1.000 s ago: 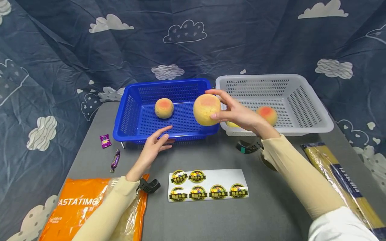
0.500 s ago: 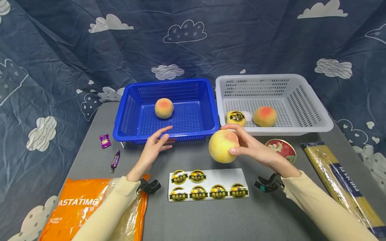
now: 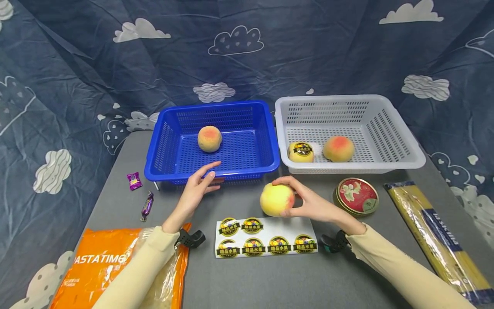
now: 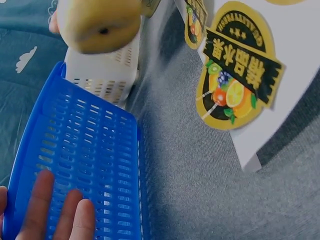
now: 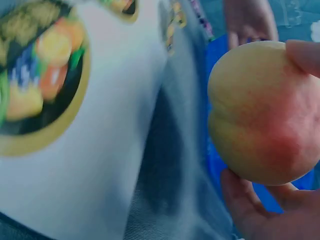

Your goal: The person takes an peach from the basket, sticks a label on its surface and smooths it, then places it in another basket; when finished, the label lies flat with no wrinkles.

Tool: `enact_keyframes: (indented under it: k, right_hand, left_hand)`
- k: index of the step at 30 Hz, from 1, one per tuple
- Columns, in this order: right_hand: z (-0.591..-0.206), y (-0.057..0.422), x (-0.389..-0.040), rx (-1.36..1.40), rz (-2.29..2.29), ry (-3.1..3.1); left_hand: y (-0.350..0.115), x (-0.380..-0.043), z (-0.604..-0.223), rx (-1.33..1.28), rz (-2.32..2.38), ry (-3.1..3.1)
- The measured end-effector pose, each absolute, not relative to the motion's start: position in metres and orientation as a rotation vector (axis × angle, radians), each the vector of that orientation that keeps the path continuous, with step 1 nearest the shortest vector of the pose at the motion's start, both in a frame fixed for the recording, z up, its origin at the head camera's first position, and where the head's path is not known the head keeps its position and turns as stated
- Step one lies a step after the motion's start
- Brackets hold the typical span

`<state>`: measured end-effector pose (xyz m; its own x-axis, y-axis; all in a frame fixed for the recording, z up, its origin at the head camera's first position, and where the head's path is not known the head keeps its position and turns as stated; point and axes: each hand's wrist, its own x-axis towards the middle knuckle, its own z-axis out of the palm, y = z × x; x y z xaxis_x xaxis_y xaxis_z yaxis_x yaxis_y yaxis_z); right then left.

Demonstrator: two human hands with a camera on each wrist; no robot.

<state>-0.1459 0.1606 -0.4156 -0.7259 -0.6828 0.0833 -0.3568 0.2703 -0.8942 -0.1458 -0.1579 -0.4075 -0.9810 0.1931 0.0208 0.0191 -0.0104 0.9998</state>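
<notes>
Left hand [image 3: 195,188] is just hanging out by the blue basket [image 3: 235,118], grip loose, fingers apart. Then there's the sticker sheet [image 3: 291,226], a peach [image 3: 273,201] near its far edge, and the right hand [image 3: 309,205], grip clamped round that peach. White basket [image 3: 359,166] sits behind, further right.

A peach [image 3: 209,139] sits in the left basket [image 3: 239,148], two peaches [image 3: 338,149] in the right basket [image 3: 362,166] beside it; before them lies a sticker sheet [image 3: 283,228], candies [image 3: 146,206] and a bag [image 3: 104,251] to its left, a tin [image 3: 356,196] and noodle pack [image 3: 438,236] right.
</notes>
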Motion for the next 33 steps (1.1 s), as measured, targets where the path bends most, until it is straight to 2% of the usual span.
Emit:
enact_keyframes:
  k: [7, 14, 23, 28, 30, 33]
  right_hand:
    - [-0.421, 0.148, -0.151, -1.047, -1.367, 2.261]
    - [-0.410, 0.144, -0.148, -1.024, -1.375, 2.156]
    - [-0.433, 0.151, -0.161, -1.051, -1.430, 2.076]
    - [-0.405, 0.146, -0.148, -1.067, -1.346, 2.203]
    - [-0.391, 0.142, -0.141, -1.079, -1.299, 2.293]
    - [-0.391, 0.138, -0.135, -1.146, -1.300, 2.397]
  left_hand:
    - [-0.159, -0.143, -0.396, 0.233, 2.174, 2.059]
    - [-0.168, -0.153, -0.412, 0.225, 2.214, 1.983]
    - [-0.174, -0.157, -0.417, 0.276, 2.207, 1.990]
    - [-0.172, -0.151, -0.414, 0.412, 2.066, 2.012]
    - [-0.170, -0.144, -0.413, 0.523, 1.914, 2.102]
    - [-0.162, -0.126, -0.414, 0.732, 1.582, 2.295]
